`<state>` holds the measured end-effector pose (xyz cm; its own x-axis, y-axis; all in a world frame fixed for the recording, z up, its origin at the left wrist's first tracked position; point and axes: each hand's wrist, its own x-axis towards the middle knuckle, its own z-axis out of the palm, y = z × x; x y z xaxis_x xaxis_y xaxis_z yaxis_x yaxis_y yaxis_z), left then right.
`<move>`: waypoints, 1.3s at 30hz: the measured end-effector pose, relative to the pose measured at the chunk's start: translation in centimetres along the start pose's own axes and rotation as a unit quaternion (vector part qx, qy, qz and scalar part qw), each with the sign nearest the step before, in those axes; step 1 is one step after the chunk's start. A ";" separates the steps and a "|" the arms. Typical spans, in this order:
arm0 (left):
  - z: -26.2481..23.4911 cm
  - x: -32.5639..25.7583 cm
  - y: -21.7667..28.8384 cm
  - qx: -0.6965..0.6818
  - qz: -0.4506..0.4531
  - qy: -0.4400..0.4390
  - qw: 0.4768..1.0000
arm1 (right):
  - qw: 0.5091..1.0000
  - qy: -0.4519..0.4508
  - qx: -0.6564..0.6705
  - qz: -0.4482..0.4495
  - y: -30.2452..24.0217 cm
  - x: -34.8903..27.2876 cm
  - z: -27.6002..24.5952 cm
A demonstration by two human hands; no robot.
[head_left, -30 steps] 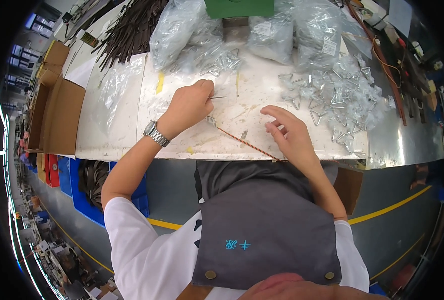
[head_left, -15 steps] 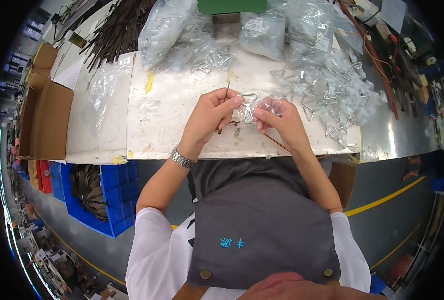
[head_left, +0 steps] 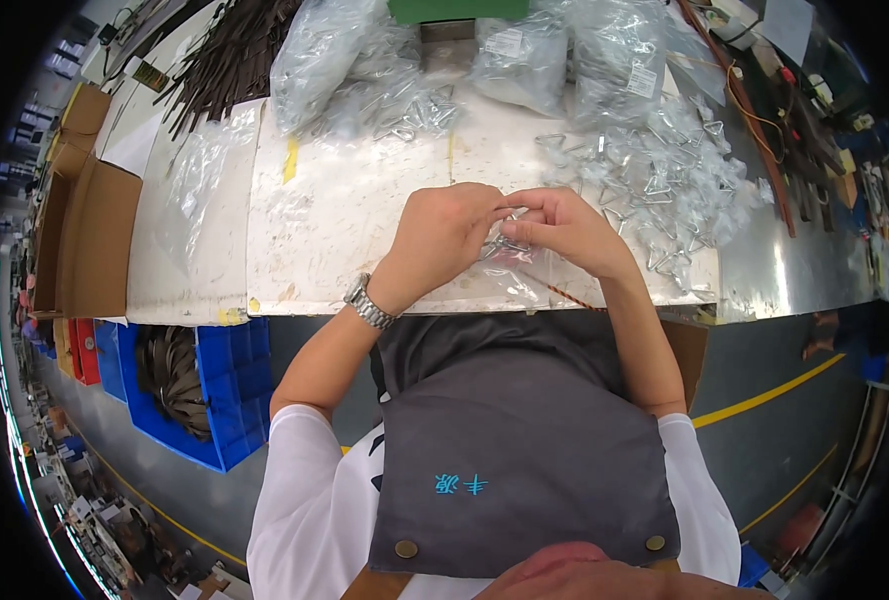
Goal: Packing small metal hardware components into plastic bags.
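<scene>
Both hands (head_left: 448, 233) hold what seems a bagged metal piece (head_left: 506, 246).

A workbench (head_left: 350, 225), bin (head_left: 237, 395) and floor lines (head_left: 770, 392) show a workshop.

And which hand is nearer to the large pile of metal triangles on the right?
The right hand: it is just beside the pile. The left hand, with the silver watch, is farther away.
</scene>
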<state>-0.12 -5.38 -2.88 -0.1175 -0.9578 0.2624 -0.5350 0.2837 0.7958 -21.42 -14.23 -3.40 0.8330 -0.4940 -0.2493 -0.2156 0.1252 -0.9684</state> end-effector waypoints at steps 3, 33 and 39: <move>0.6 0.0 0.5 0.171 0.111 0.043 0.978 | 0.999 0.015 0.020 -0.019 1.4 0.2 0.2; 2.4 -1.7 2.1 -0.365 -0.225 0.086 0.899 | 0.974 0.158 0.155 -0.047 1.8 -2.4 4.6; 2.8 -1.2 3.2 -0.200 -0.164 0.094 0.961 | 0.975 0.136 0.171 -0.030 1.2 -1.6 4.7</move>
<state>-4.05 -3.44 -2.22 0.1759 -0.9841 0.0253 -0.1492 -0.0013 0.9888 -20.63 -9.28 -4.22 0.6625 -0.7136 -0.2278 0.0503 0.3459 -0.9369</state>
